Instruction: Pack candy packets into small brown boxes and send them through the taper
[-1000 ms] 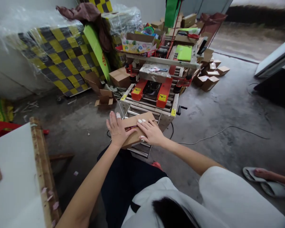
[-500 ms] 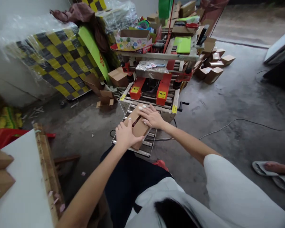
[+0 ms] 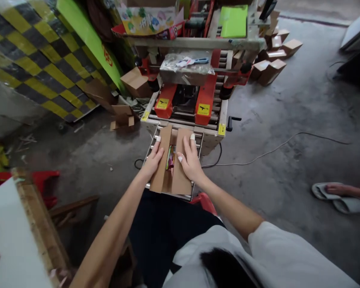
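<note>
A cardboard box [image 3: 182, 185] lies lengthwise on the short metal rollers in front of me, its two long top flaps partly folded in. Through the gap between the flaps, colourful packets [image 3: 171, 158] show inside. My left hand [image 3: 152, 161] rests against the left flap with its fingers stretched forward. Flat on the right flap lies my right hand [image 3: 192, 161], fingers spread. White coverings wrap some of the fingertips. The rollers lead up to a machine with two red guides [image 3: 204, 105] that bear yellow warning labels.
A black crank handle [image 3: 234, 119] juts out at the machine's right. Cartons [image 3: 271, 70] lie on the floor beyond it, and a cable [image 3: 276, 151] crosses the floor. At left stands a white-topped table [image 3: 15, 232]. Another person's sandalled foot [image 3: 336, 189] is at right.
The box has turned straighter toward the machine and its flaps have come apart, showing the packets. Both hands have shifted to its two sides. My view has tilted downward.
</note>
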The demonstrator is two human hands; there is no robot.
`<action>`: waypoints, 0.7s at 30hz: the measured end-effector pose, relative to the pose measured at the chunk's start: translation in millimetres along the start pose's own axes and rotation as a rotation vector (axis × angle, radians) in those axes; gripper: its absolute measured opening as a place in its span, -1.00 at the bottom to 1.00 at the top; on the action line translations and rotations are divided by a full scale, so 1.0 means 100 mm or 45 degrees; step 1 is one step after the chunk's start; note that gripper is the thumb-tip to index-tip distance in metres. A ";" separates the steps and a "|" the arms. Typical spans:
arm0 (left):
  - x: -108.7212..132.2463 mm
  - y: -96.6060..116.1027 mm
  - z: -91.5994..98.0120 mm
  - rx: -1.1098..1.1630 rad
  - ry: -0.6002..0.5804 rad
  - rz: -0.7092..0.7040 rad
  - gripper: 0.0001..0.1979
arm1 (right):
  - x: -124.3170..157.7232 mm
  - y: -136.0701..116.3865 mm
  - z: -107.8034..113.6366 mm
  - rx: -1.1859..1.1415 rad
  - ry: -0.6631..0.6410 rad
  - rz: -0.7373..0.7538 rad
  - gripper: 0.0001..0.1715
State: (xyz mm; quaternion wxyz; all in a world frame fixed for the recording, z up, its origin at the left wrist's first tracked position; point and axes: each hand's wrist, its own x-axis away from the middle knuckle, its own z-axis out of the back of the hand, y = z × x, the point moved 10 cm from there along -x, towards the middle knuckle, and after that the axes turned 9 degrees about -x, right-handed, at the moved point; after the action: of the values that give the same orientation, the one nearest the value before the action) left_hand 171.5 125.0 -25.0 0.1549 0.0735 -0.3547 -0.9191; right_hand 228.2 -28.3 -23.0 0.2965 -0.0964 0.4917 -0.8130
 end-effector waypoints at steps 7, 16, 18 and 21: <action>0.30 0.19 -0.11 -0.110 0.087 -0.010 -0.39 | -0.05 -0.10 0.02 0.238 -0.136 -0.009 -0.21; 0.17 0.37 -0.17 -0.617 0.092 0.176 -0.46 | -0.11 -0.14 0.01 0.294 -0.120 0.071 -0.23; 0.18 0.35 -0.17 -0.597 0.093 0.197 -0.46 | 0.07 -0.23 -0.03 0.353 -0.164 0.110 -0.20; 0.22 0.29 -0.19 -0.513 0.085 0.197 -0.47 | 0.48 -0.36 -0.13 0.437 -0.296 0.166 0.09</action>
State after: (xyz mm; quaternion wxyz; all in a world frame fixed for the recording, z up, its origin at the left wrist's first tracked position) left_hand 162.3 85.2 -20.0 0.2483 0.0442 -0.1632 -0.9538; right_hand 169.5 -34.1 -5.0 0.4153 -0.1054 0.3137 -0.8474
